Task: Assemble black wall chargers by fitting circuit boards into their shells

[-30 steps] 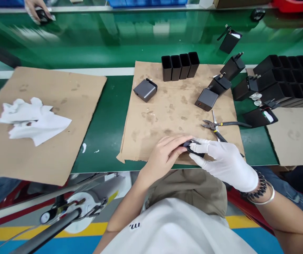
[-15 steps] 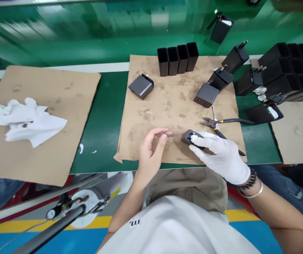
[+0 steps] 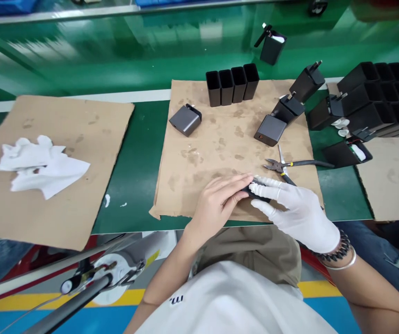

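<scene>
A black power adapter (image 3: 261, 198) lies low over the front of the cardboard sheet, largely covered by fingers. My bare left hand (image 3: 216, 199) closes on its left end, with the fingers over the top and the thumb on the near side. My white-gloved right hand (image 3: 297, 213) grips the same adapter from the right. Just beyond the right hand rest diagonal cutters (image 3: 274, 164) with black and yellow handles, lying across a thin metal tool (image 3: 281, 153). A grey-black adapter (image 3: 269, 130) sits farther back, beside one with plug pins (image 3: 288, 109).
Several open black housings (image 3: 226, 90) stand in a row at the back, and more (image 3: 370, 109) are stacked at right. An adapter (image 3: 185, 119) lies at the sheet's left. White gloves (image 3: 42, 167) lie on another cardboard (image 3: 105, 134). An opened adapter (image 3: 347, 152) is at right.
My left hand has moved right and closed on the left end of the adapter. My right hand stays on it. The view has shifted slightly.
</scene>
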{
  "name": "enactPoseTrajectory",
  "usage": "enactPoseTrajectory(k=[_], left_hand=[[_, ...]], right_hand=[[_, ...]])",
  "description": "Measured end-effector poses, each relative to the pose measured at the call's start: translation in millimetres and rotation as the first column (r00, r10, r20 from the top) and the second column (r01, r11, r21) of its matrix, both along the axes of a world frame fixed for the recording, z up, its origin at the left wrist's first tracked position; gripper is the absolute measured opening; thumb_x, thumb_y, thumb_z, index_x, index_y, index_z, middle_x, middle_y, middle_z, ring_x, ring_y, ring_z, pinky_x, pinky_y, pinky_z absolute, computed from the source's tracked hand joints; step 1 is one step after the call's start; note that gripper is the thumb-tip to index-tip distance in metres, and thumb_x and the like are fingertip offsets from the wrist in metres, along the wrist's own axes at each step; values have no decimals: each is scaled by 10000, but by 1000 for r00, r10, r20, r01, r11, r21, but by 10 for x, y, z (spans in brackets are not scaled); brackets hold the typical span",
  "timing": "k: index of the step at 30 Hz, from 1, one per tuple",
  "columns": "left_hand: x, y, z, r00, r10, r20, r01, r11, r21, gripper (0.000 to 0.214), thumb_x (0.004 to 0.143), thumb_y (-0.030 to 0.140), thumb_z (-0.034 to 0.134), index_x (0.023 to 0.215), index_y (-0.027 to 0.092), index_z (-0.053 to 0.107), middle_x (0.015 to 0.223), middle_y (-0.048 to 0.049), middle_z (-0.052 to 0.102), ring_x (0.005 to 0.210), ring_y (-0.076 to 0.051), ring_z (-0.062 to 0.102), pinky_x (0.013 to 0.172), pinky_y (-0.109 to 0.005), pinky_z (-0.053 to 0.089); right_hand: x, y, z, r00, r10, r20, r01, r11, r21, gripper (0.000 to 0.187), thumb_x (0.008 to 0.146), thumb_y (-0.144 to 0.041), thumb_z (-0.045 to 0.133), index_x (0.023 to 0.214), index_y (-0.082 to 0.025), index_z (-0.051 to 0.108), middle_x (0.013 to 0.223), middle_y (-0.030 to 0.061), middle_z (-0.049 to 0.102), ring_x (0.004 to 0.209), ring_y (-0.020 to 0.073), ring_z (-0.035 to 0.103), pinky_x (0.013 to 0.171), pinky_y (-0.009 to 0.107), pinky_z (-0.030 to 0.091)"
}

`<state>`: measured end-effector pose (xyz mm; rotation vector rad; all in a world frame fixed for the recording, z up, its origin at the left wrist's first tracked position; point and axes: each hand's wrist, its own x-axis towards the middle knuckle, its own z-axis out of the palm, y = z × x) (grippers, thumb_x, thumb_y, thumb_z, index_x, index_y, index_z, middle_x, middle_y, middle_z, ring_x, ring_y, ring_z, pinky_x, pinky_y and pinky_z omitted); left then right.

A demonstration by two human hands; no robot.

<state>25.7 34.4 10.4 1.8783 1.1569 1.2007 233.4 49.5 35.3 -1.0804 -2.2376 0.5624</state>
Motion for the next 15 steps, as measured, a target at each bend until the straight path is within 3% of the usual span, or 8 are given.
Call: enactPoseTrajectory(k=[2, 6, 10, 12, 15], left_hand=[[-6, 0, -10, 1000, -3, -1, 3, 1000, 28, 315, 1015, 217, 627, 1308, 285, 722, 1309, -51, 762, 1210, -222, 744, 1027, -396, 603], [-1, -40, 15, 998, 41, 39, -38, 997, -72, 314, 1018, 226, 625, 1312, 274, 725, 1314, -53, 760, 1230, -215, 735, 1062, -374, 594], [-8, -82, 20, 968, 225, 113, -215, 972, -97, 274, 1023, 229, 615, 1263, 235, 747, 1243, -58, 794, 1177, -198, 753, 1046, -332, 598], [-6, -83, 13, 945, 304, 123, -294, 952, -89, 247, 1030, 230, 602, 1224, 221, 755, 1197, -54, 808, 1138, -186, 762, 1025, -318, 604], [12, -74, 7, 943, 326, 60, -322, 944, -77, 223, 1031, 247, 597, 1182, 211, 757, 1157, -60, 817, 1107, -191, 766, 993, -323, 615]], right_hand=[[-17, 5, -4, 998, -11, 56, 9, 999, 33, 301, 975, -223, 642, 1249, -307, 736, 1360, 12, 719, 1137, 229, 763, 927, 347, 675], [-18, -19, 105, 996, -19, 87, 11, 996, 87, 256, 977, -253, 643, 1195, -314, 764, 1253, 3, 771, 1032, 228, 795, 869, 335, 681], [-33, -93, 160, 960, -226, 164, 177, 947, 269, 221, 951, -304, 701, 1161, -323, 768, 1203, 15, 788, 819, 224, 811, 626, 303, 650], [-49, -92, 100, 960, -232, 156, 187, 948, 258, 226, 957, -278, 684, 1166, -305, 768, 1192, 28, 793, 869, 229, 813, 649, 300, 658], [-38, -17, -6, 988, -138, 76, 128, 984, 120, 247, 960, -233, 663, 1185, -267, 758, 1182, 41, 797, 1018, 237, 798, 859, 331, 679]])
